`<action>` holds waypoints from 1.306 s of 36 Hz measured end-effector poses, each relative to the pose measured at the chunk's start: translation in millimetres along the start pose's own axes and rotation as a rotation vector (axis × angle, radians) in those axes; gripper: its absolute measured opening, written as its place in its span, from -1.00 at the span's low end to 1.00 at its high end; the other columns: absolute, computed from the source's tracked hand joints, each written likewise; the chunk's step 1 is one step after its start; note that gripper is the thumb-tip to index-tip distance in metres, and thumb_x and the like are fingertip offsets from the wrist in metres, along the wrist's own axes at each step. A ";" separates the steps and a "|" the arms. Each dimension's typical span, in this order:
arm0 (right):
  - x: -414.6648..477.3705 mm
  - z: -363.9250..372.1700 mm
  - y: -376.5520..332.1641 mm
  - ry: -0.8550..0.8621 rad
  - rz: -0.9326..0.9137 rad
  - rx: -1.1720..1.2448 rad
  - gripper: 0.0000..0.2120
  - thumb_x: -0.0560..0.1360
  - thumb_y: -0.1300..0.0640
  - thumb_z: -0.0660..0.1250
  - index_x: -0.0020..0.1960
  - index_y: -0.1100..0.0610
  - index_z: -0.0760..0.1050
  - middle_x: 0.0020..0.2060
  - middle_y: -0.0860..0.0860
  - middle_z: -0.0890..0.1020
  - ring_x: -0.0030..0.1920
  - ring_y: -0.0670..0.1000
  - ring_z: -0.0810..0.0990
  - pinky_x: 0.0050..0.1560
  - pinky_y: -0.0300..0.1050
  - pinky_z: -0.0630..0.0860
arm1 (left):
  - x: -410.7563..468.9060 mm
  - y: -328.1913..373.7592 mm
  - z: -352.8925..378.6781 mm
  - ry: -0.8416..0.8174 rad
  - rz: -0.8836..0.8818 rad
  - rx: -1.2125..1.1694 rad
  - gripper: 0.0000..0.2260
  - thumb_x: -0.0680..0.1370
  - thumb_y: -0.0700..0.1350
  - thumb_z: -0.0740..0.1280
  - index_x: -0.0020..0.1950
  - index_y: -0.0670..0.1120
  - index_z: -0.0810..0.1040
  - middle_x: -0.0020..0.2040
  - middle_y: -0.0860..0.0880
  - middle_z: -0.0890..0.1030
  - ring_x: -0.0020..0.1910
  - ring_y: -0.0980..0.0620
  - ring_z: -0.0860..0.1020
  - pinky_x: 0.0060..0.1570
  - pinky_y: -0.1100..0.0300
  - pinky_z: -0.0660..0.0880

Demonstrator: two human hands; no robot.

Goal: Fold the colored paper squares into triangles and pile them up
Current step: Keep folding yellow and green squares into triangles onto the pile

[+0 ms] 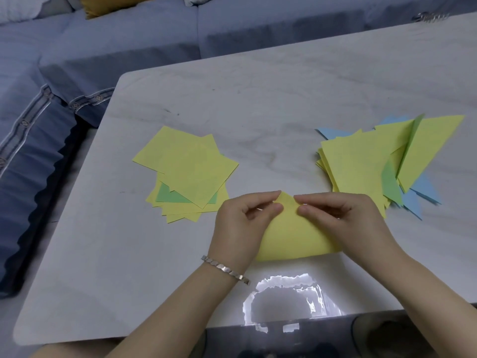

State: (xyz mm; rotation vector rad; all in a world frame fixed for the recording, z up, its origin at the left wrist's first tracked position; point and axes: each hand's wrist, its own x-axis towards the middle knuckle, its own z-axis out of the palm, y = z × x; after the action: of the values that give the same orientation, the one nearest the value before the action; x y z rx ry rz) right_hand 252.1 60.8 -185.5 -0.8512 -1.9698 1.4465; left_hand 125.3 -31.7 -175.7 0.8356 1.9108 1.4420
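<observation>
A yellow paper sheet (294, 236) lies bent over on itself at the table's near middle, its fold still rounded and its far tip pointing away from me. My left hand (242, 223) pinches that tip from the left, and my right hand (343, 218) pinches it from the right. To the left lies a loose stack of flat squares (191, 169), mostly yellow with one green showing. To the right sits a pile of folded triangles (369, 164) in yellow, green and blue.
The white marble table (258, 99) carries the papers. A blue sofa (103, 47) runs along its far and left sides. A metal object (431, 17) lies at the far right edge. A bright reflection (284, 298) glares on the near edge.
</observation>
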 end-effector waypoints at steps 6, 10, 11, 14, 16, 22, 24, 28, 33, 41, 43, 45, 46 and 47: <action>10.9 -5.1 4.0 -0.138 -0.058 -0.123 -0.77 0.36 0.25 0.46 -0.21 -0.10 0.63 -0.36 -0.34 0.62 -0.24 -0.35 0.56 -0.20 -0.51 0.37 | 16.3 4.4 -4.1 -0.123 -0.011 0.099 -0.76 0.36 -0.25 0.48 -0.32 0.10 0.58 -0.37 0.04 0.56 -0.40 0.17 0.49 -0.26 0.36 0.46; 24.7 -2.6 17.0 -0.006 -0.255 -0.480 -0.92 0.40 0.18 0.43 -0.12 0.08 0.67 -0.27 -0.11 0.64 -0.16 -0.15 0.51 -0.17 -0.35 0.36 | 36.1 -7.3 -0.8 -0.086 -0.075 0.138 -0.76 0.37 -0.30 0.45 -0.39 0.01 0.57 -0.48 0.10 0.55 -0.45 0.17 0.50 -0.26 0.20 0.51; 27.2 1.2 21.9 0.042 -0.337 -0.587 -0.89 0.42 0.15 0.38 -0.10 0.12 0.67 -0.23 -0.02 0.64 -0.15 -0.10 0.49 -0.16 -0.31 0.36 | 42.4 -13.4 0.5 -0.044 -0.101 0.119 -0.75 0.38 -0.31 0.44 -0.40 -0.01 0.56 -0.51 0.12 0.54 -0.47 0.19 0.50 -0.26 0.19 0.51; 24.5 15.9 37.0 0.002 -0.396 -0.720 -0.67 0.46 0.00 0.19 -0.06 0.17 0.65 -0.11 0.08 0.64 -0.08 0.05 0.58 -0.10 -0.20 0.49 | 60.1 -30.2 3.6 0.087 -0.169 0.070 -0.76 0.39 -0.34 0.42 -0.39 -0.05 0.55 -0.46 0.04 0.55 -0.43 0.11 0.50 -0.18 0.11 0.53; 17.7 26.1 48.2 -0.079 -0.369 -0.786 -0.61 0.47 -0.03 0.12 -0.05 0.16 0.65 -0.06 0.09 0.64 -0.07 0.10 0.63 -0.09 -0.09 0.55 | 69.7 -39.7 3.5 0.152 -0.183 0.074 -0.79 0.39 -0.33 0.42 -0.37 -0.08 0.55 -0.42 0.01 0.54 -0.42 0.08 0.49 -0.17 0.13 0.50; 1.9 41.6 81.2 -0.145 -0.433 -0.922 -0.45 0.62 -0.07 -0.10 0.05 0.15 0.62 0.04 0.09 0.64 0.06 0.14 0.60 0.08 0.00 0.52 | 79.1 -61.2 -0.5 0.236 -0.142 0.165 -0.88 0.39 -0.29 0.43 -0.29 -0.09 0.59 -0.39 0.09 0.54 -0.39 0.19 0.48 -0.37 0.51 0.37; -2.8 45.8 81.8 -0.182 -0.485 -0.904 -0.44 0.62 -0.07 -0.14 0.07 0.11 0.61 0.06 0.07 0.62 0.10 0.13 0.57 0.12 -0.01 0.50 | 79.2 -64.3 -0.3 0.239 -0.126 0.176 -0.88 0.38 -0.29 0.43 -0.29 -0.10 0.59 -0.40 0.09 0.54 -0.39 0.20 0.47 -0.39 0.53 0.35; -12.7 61.8 82.2 -0.237 -0.601 -0.851 -0.50 0.62 -0.05 -0.12 0.07 0.05 0.60 0.05 0.03 0.62 0.18 0.06 0.48 0.23 -0.04 0.30 | 78.9 -65.9 -1.4 0.236 -0.131 0.162 -0.92 0.39 -0.28 0.43 -0.27 -0.13 0.61 -0.40 0.07 0.55 -0.39 0.16 0.48 -0.29 0.38 0.43; -15.6 65.1 83.5 -0.281 -0.640 -0.837 -0.57 0.61 -0.08 -0.02 0.09 0.04 0.59 0.06 -0.01 0.62 0.20 0.01 0.44 0.27 -0.09 0.24 | 78.5 -65.5 -2.5 0.221 -0.145 0.136 -0.84 0.39 -0.30 0.43 -0.32 -0.07 0.58 -0.38 0.05 0.57 -0.36 0.11 0.51 -0.14 0.18 0.50; 15.7 39.6 81.5 -0.169 -0.379 -0.979 -0.31 0.60 -0.17 -0.23 0.14 0.21 0.57 0.11 0.07 0.62 0.13 0.06 0.59 0.20 -0.06 0.43 | 77.4 -67.3 -3.1 0.225 -0.148 0.114 -0.85 0.39 -0.30 0.43 -0.31 -0.08 0.59 -0.37 0.05 0.57 -0.37 0.10 0.51 -0.16 0.17 0.50; 26.6 31.7 84.3 -0.100 -0.326 -1.008 -0.33 0.60 -0.17 -0.16 0.13 0.27 0.56 0.08 0.13 0.62 0.08 0.12 0.60 0.11 0.06 0.50 | 76.7 -67.3 -2.5 0.226 -0.148 0.113 -0.88 0.39 -0.29 0.42 -0.30 -0.10 0.60 -0.37 0.06 0.57 -0.36 0.12 0.52 -0.20 0.24 0.49; 34.8 26.0 84.3 -0.039 -0.271 -1.026 -0.41 0.55 -0.13 0.00 0.10 0.33 0.56 0.04 0.18 0.62 0.00 0.18 0.62 0.04 0.09 0.53 | 76.6 -67.7 -2.3 0.226 -0.137 0.115 -0.88 0.40 -0.29 0.42 -0.29 -0.10 0.60 -0.36 0.08 0.58 -0.36 0.15 0.52 -0.25 0.34 0.46; 38.1 23.9 83.5 -0.023 -0.234 -1.041 -0.43 0.50 -0.11 0.05 0.09 0.34 0.56 0.04 0.20 0.62 -0.03 0.20 0.62 0.01 0.10 0.53 | 76.6 -67.9 -2.3 0.229 -0.130 0.117 -0.89 0.40 -0.29 0.42 -0.29 -0.10 0.61 -0.36 0.09 0.58 -0.36 0.17 0.52 -0.28 0.40 0.44; 41.1 22.7 83.3 -0.016 -0.197 -1.057 -0.44 0.48 -0.10 0.07 0.08 0.35 0.55 0.04 0.21 0.61 -0.03 0.21 0.62 0.00 0.10 0.54 | 76.4 -68.2 -2.1 0.233 -0.127 0.119 -0.89 0.40 -0.28 0.42 -0.29 -0.10 0.61 -0.36 0.10 0.58 -0.36 0.19 0.51 -0.31 0.46 0.42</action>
State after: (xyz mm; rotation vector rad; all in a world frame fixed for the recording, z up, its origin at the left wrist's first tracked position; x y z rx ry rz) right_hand 222.7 96.5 -269.2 -0.9831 -2.7204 0.2048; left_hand 67.2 11.8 -247.9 0.6074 2.1999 1.4102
